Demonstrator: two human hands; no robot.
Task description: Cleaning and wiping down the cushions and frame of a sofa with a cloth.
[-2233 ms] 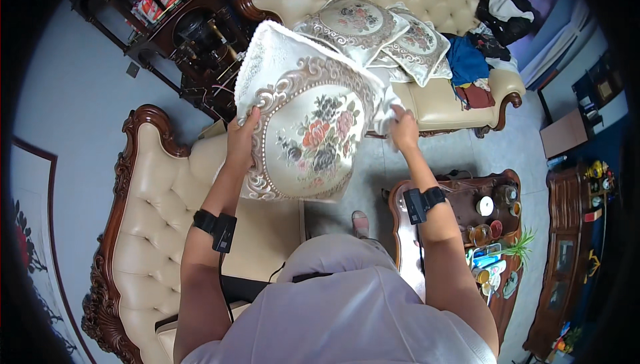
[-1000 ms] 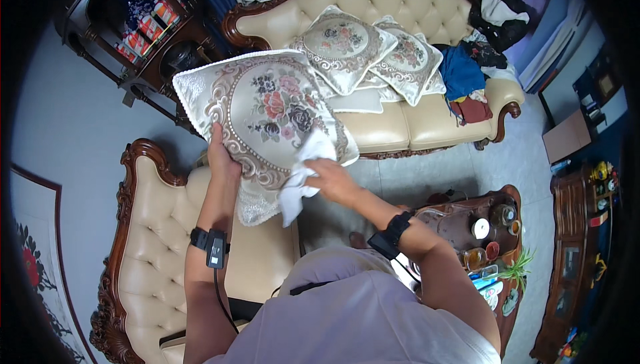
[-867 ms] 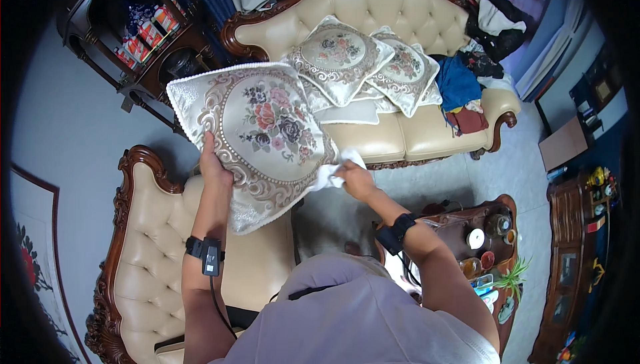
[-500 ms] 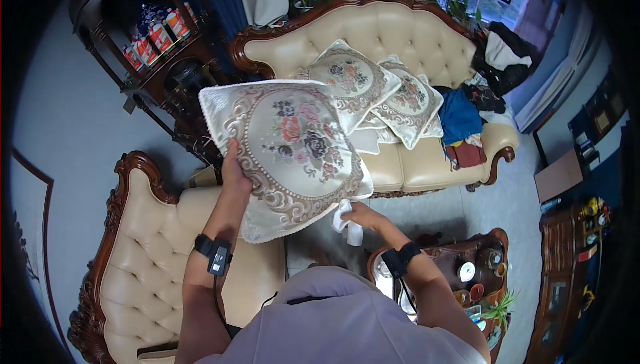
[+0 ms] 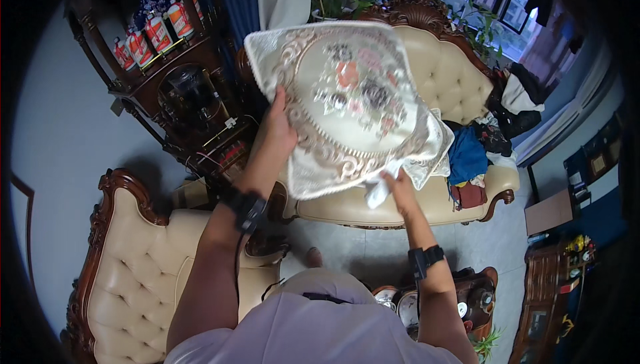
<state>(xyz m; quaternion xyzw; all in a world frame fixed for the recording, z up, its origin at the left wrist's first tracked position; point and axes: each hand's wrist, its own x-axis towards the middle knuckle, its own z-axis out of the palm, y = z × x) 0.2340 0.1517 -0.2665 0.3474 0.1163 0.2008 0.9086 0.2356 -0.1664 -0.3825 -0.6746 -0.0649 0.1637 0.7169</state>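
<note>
A large white cushion point(image 5: 360, 114) with a flower bouquet and tan scroll border is held up before me, tilted, over the far sofa. My left hand point(image 5: 280, 127) grips its left edge, with the palm and fingers partly behind it. At the lower right edge, my right hand point(image 5: 400, 191) is closed on a crumpled white cloth point(image 5: 378, 194); whether it also grips the cushion I cannot tell. Behind the raised cushion, part of another patterned cushion point(image 5: 437, 151) shows on the seat. Any further cushions there are hidden.
The cream tufted sofa point(image 5: 460, 71) stands ahead, with piled clothes point(image 5: 470, 154) at its right end. A second sofa point(image 5: 140, 277) is at the left. Dark shelving point(image 5: 180, 91) with bottles stands back left. A wooden coffee table point(image 5: 483, 297) holding dishes is at lower right.
Both hands have moved forward and up to the right, carrying the cushion and white cloth. The cushion now covers most of the cushions on the far sofa.
</note>
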